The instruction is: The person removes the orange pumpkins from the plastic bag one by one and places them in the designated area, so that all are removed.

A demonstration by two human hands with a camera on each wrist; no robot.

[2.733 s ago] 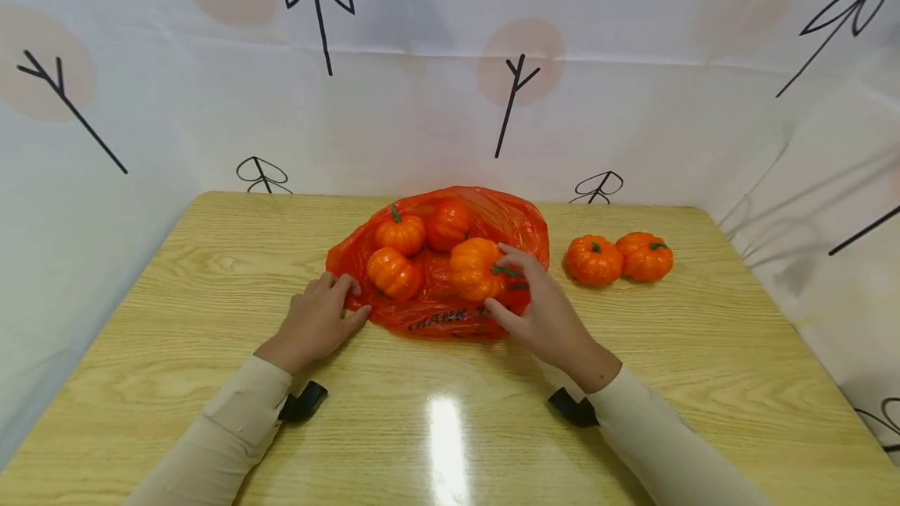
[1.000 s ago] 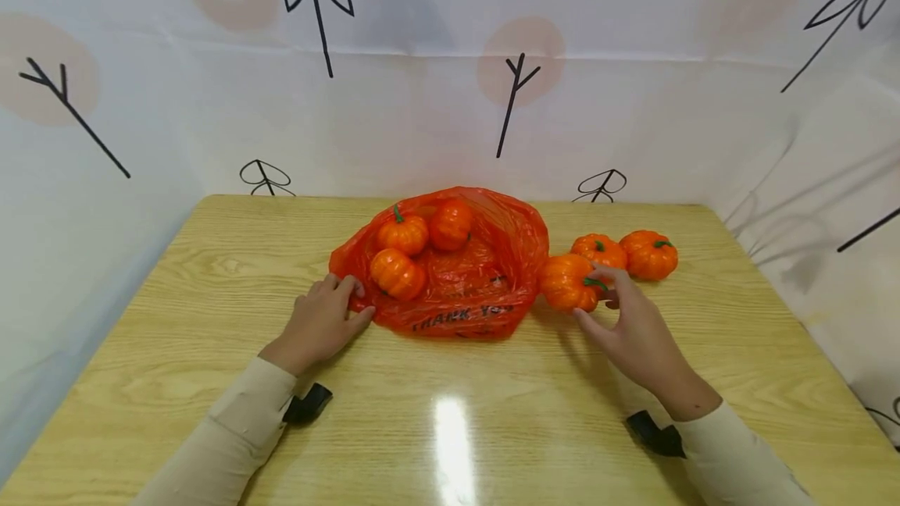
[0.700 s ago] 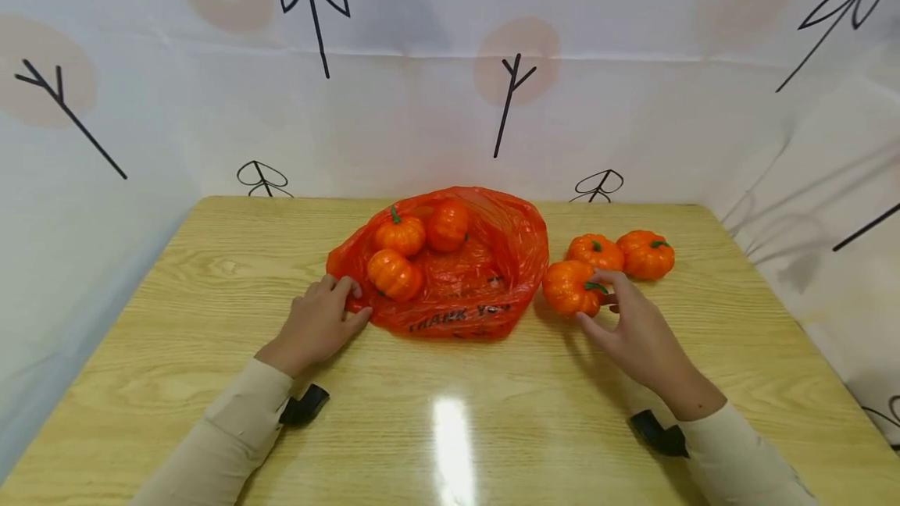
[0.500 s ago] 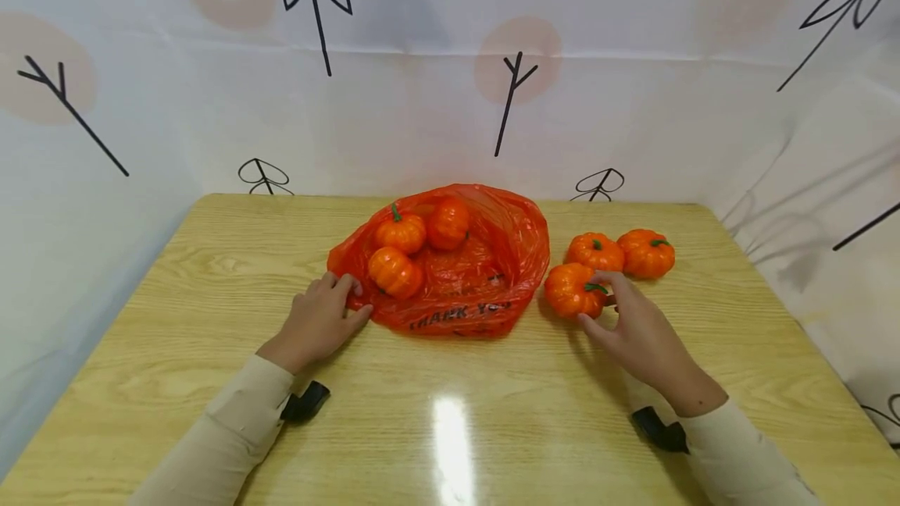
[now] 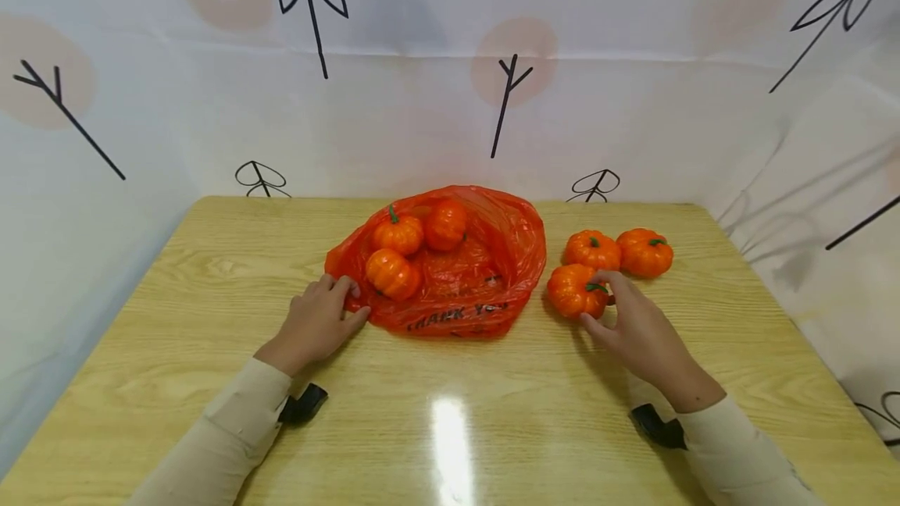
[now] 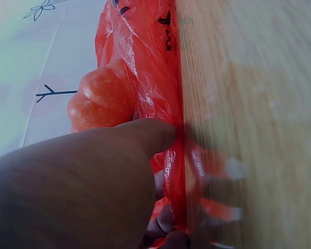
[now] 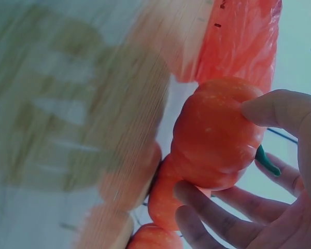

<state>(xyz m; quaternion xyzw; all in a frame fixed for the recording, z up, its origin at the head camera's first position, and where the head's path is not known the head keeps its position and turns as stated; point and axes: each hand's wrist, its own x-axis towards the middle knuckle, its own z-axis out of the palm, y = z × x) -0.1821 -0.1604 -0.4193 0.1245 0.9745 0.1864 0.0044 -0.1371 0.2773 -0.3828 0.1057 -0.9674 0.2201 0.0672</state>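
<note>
A red plastic bag [image 5: 464, 318] with "THANK YOU" printed on it lies spread wide at the table's middle. Inside sit three small orange pumpkins: a green-stemmed pumpkin [image 5: 398, 236], a back pumpkin [image 5: 446, 226] and a front pumpkin [image 5: 391, 274]. My left hand [image 5: 319, 322] pinches the bag's near left edge, thumb in front, as the left wrist view shows. To the bag's right, my right hand [image 5: 643, 330] holds another pumpkin [image 7: 217, 132] between thumb and fingers, its green stem toward the palm. That pumpkin is low over the table, just in front of a pumpkin [image 5: 593, 249].
One more pumpkin [image 5: 644, 253] stands beside that one at the back right. The wooden table [image 5: 211, 272] ends at a patterned white cloth backdrop [image 5: 422, 100]. A light reflection shines on the table's front middle.
My right hand has carried its pumpkin from over the bag to the right, then lowered it in front of the two pumpkins there. My left hand stays on the bag's edge.
</note>
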